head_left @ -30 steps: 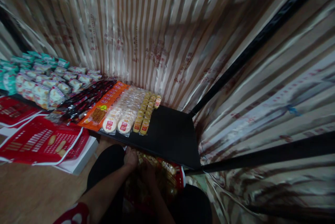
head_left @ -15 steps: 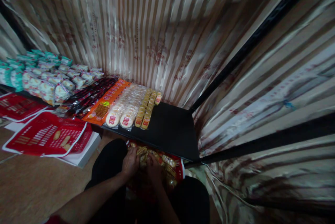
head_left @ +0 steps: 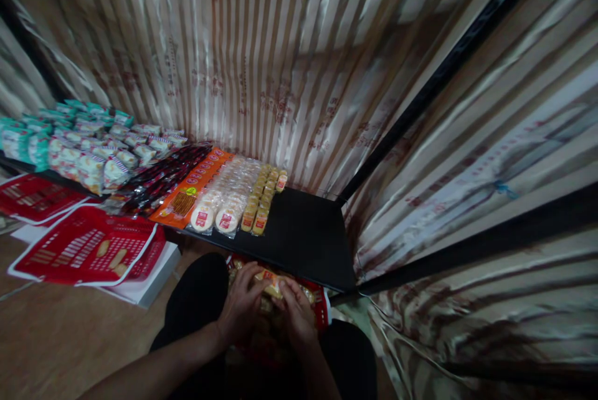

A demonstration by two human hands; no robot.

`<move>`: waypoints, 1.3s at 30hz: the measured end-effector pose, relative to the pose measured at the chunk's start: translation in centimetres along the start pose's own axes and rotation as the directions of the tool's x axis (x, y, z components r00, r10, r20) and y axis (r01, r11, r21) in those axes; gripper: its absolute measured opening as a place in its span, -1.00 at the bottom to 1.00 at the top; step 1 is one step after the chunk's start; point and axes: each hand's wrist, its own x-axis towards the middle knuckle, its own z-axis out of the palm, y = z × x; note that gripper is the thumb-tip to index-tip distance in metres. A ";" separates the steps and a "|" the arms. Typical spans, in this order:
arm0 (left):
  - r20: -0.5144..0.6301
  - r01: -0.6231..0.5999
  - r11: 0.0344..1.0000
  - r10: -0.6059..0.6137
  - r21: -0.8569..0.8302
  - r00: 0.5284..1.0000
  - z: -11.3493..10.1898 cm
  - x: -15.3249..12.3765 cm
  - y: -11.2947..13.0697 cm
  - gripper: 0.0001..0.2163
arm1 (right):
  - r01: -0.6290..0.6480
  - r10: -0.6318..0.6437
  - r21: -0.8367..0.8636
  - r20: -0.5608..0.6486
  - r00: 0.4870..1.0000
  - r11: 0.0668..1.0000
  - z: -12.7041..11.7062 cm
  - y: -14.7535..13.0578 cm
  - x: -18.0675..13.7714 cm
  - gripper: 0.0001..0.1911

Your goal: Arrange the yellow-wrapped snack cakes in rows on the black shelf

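Note:
My left hand and my right hand pinch a small yellow-wrapped snack packet between them, one at each end. An orange label shows on its upper face. Below lies a red basket between my knees, with more yellow packets inside, partly hidden by my hands and in shadow. Just beyond the basket, the black shelf carries rows of similar yellow packets at its filled end. Round white crackers in clear wrap line up beside those rows.
Further left on the shelf lie an orange snack bag, dark shiny packets, white packets and green packets. Another red basket rests on a white box. Striped curtain and black posts enclose the shelf.
Both hands were down among the packets in the basket; now they are raised slightly and hold one packet between them. The view has tilted a little upward.

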 end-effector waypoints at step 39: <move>0.124 0.474 0.638 -0.513 -0.607 0.849 7.0 19.7 2.5 -0.56 | 0.393 -0.456 -0.344 -0.121 0.882 0.853 0.9 -7.5 22.4 -0.55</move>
